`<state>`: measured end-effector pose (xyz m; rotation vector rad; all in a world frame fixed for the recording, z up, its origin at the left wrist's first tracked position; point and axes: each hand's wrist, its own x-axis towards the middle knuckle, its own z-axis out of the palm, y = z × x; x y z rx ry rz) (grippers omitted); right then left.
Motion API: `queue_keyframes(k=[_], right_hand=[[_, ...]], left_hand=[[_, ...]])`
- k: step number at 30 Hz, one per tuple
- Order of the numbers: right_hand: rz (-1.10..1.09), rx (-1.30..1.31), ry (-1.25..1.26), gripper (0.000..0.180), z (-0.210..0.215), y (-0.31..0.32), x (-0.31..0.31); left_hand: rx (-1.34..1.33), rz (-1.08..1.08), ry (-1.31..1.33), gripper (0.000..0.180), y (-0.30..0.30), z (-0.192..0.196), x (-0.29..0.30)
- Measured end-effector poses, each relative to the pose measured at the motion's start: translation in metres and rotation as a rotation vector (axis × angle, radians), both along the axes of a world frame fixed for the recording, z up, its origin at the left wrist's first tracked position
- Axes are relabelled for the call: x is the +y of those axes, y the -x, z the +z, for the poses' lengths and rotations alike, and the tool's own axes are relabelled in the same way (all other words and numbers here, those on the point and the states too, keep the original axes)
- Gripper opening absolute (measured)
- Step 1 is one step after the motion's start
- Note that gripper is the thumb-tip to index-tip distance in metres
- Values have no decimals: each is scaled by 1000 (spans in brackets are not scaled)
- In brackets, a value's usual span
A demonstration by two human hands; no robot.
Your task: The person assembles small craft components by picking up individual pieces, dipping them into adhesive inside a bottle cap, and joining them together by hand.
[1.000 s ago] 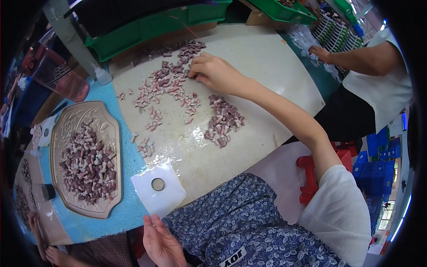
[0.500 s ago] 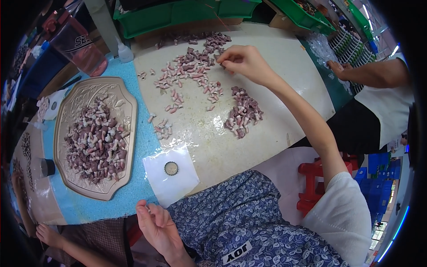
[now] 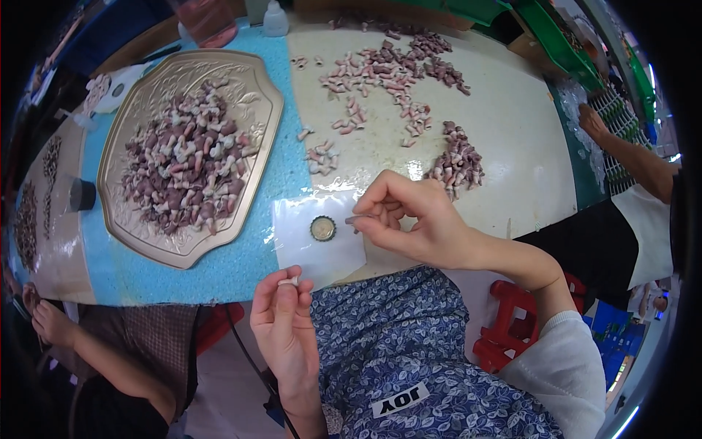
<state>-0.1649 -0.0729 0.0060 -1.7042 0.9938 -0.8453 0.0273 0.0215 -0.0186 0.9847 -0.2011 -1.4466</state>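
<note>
Right hand [image 3: 424, 223], fingers curled, its grip pinched shut on a small mauve piece [image 3: 358, 219] just at 3 o'clock of a bottle cap [image 3: 322, 229] on a white sheet [image 3: 322, 252]. Left hand [image 3: 281, 322], at 6 o'clock, pinches a pale piece [image 3: 289, 281]. Cream surface [image 3: 512, 139] carries scattered pieces [image 3: 387, 69]; at 9 o'clock, a gold tray [image 3: 259, 102] holds heaped pieces [image 3: 183, 172]

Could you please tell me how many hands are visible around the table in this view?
3. The person's left hand pinches a small white piece at the table's near edge; the right hand holds a small mauve piece beside the round metal cap; a co-worker's hand rests far right. Others may be hidden.
</note>
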Motion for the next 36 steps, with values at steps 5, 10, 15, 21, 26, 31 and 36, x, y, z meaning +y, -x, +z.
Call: queue_keyframes(k=[5, 10, 15, 21, 26, 31, 36], right_hand=[[69, 219, 151, 8, -3, -14, 2], [176, 324, 297, 13, -11, -18, -3], [278, 467, 522, 20, -11, -20, -8], [391, 609, 547, 18, -1, -27, -13], [314, 456, 492, 15, 2, -25, -15], [95, 237, 69, 11, 16, -26, -4], [-52, -88, -96, 11, 16, -26, 9]], left_hand=[[-117, 35, 7, 17, 0, -3, 3], [-274, 44, 80, 14, 2, -8, 1], [-345, 22, 85, 14, 2, -7, 0], [-427, 14, 101, 16, 3, -10, -1], [-496, 12, 132, 15, 7, -11, -6], [-411, -20, 115, 14, 10, -6, -12], [-314, 3, 153, 13, 17, 0, -14]])
